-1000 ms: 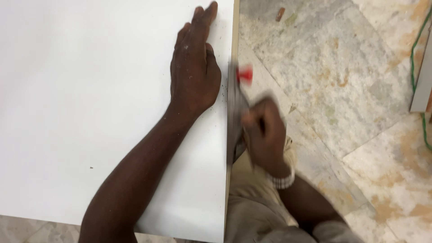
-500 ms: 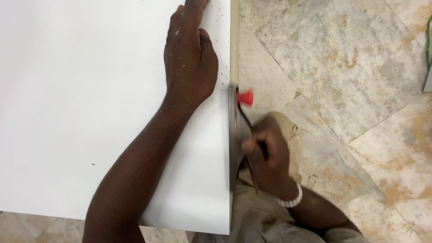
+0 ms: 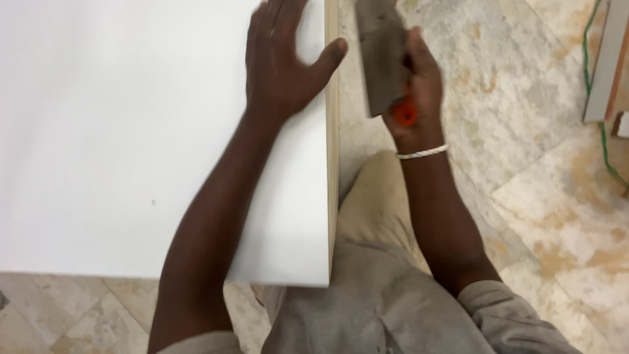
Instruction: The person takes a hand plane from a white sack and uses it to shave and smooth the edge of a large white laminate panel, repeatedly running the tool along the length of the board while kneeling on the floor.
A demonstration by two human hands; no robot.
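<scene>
1. A white board [image 3: 131,131] is seen from above, its bare wooden edge [image 3: 332,131] turned toward a stone tile floor [image 3: 524,164].
2. The left hand [image 3: 282,65] is laid flat on the board near that edge, fingers spread wide, nothing held.
3. A dark grey block [image 3: 380,56] with an orange part [image 3: 405,115] is gripped in the right hand [image 3: 419,92], just beside the edge; a pale bracelet [image 3: 422,153] is worn at the wrist.
4. A green cable [image 3: 590,65] is seen farther off on the floor.
</scene>
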